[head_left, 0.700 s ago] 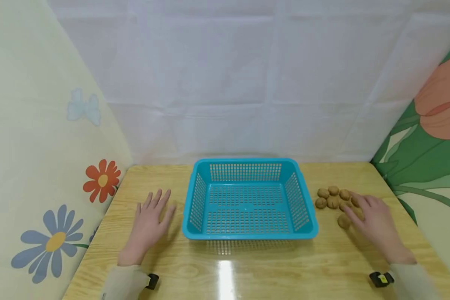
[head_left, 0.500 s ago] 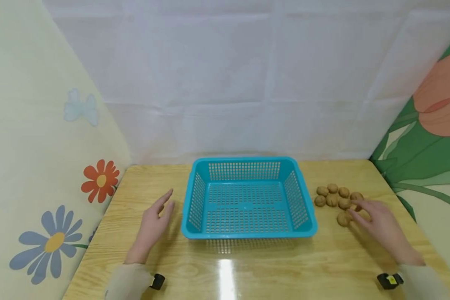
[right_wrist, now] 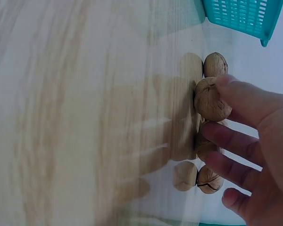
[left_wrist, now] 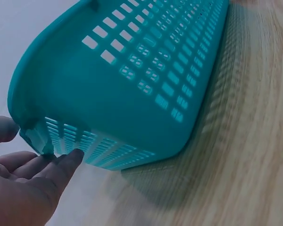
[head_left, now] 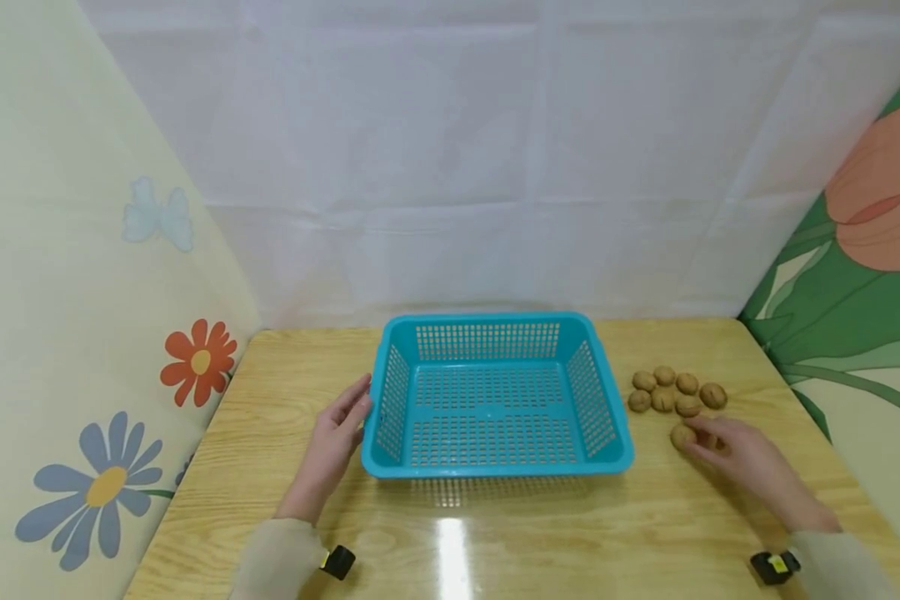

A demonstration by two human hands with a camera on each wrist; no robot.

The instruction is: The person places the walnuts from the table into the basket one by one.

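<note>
A blue plastic basket (head_left: 495,476) with lattice walls stands on the table. At its left rim is my left hand (head_left: 328,446). In the left wrist view the thumb lies at the rim's edge and the fingers (left_wrist: 61,167) are under it, gripping the rim. To the basket's right, my right hand (head_left: 746,458) has thumb and forefinger on either side of a walnut (head_left: 682,437), pinching it. In the right wrist view that walnut (right_wrist: 210,100) is near the tabletop, and the other fingers are spread. Several more walnuts (head_left: 663,400) lie just beyond, partly hidden by the hand in that view.
The wooden table (head_left: 540,542) meets a white cloth backdrop (head_left: 435,167) at the rear. Flower-printed panels stand at the left (head_left: 67,333) and right (head_left: 870,333) sides.
My left hand has moved right from the bare table to the basket's left rim. My right hand has drawn back slightly from the walnut group and closed on the nearest walnut.
</note>
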